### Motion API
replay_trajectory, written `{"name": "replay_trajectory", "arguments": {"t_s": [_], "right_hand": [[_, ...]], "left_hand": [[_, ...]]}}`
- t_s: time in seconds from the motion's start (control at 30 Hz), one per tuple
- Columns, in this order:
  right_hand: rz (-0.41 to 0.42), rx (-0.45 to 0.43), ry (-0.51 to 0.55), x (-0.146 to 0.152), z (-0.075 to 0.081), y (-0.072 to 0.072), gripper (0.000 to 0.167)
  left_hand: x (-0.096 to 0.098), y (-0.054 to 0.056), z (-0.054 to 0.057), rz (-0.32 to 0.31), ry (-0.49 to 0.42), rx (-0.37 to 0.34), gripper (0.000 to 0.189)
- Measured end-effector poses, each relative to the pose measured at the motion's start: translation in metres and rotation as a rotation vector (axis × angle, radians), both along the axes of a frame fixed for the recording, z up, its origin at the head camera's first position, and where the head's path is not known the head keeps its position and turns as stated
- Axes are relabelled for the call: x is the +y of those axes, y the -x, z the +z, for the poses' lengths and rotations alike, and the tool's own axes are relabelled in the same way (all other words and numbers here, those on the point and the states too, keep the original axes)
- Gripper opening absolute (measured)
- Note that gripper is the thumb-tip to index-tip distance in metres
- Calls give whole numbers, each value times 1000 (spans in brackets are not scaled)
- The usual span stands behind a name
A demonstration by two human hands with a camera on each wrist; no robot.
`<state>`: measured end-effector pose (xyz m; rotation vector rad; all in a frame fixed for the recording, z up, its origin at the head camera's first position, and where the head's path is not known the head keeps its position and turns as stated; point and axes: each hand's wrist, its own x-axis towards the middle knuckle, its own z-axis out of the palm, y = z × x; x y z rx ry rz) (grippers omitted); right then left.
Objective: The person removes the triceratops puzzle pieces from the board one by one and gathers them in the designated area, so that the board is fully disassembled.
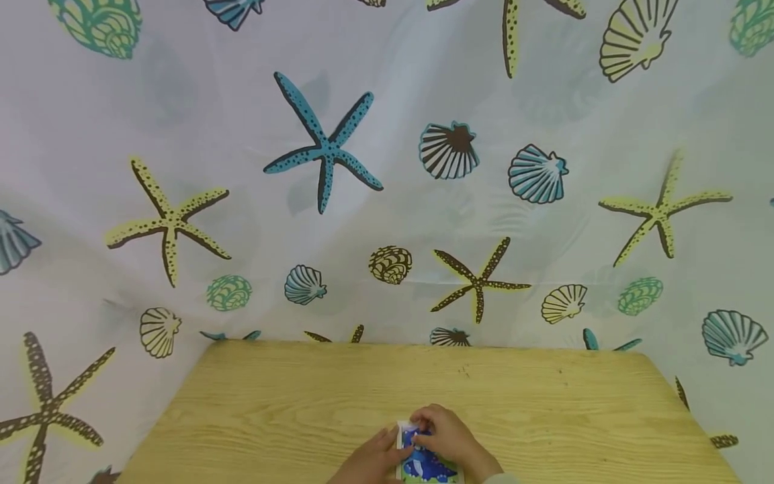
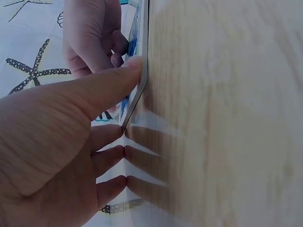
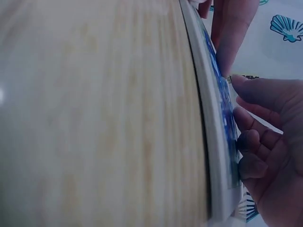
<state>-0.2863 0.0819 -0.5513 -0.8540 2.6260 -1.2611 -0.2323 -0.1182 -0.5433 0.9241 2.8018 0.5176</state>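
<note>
A small flat board (image 1: pixel 431 467) with a white border and a picture of a blue dinosaur lies on the table near its front edge. At its left side is my left hand (image 1: pixel 373 458). In the left wrist view the thumb (image 2: pixel 130 68) presses on the board's edge while the extended fingers touch the tabletop beside it. My right hand (image 1: pixel 450 435) bends over the board's upper part from the right. Its curled fingers (image 3: pixel 251 165) lie against the picture in the right wrist view; whether they pinch a piece, I cannot tell.
The pale wooden table (image 1: pixel 272 390) extends behind and to both sides of the board. A white cloth (image 1: pixel 387 215) printed with starfish and shells hangs at the back and sides of the table.
</note>
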Motion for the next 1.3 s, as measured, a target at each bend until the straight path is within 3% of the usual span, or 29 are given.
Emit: {"name": "replay_trajectory", "arguments": {"t_s": [0.2,0.33,0.57,0.87,1.3], "right_hand": [[-17,36,-138,-1,-1,-1,18],[-28,30,-177,-3,1,-3,17],[-23,1,-230,-5,8,-4,17],[-30,-26,-233,-5,10,-4,20],[-28,-19,-184,-5,10,-4,25]], "left_hand": [[0,-1,-7,-23,-56,34,62],[0,-1,-11,-33,-41,63,61],[0,-1,-11,-27,-40,50,62],[1,-1,-5,-20,-23,0,64],[3,-1,-5,-4,11,-10,58]]}}
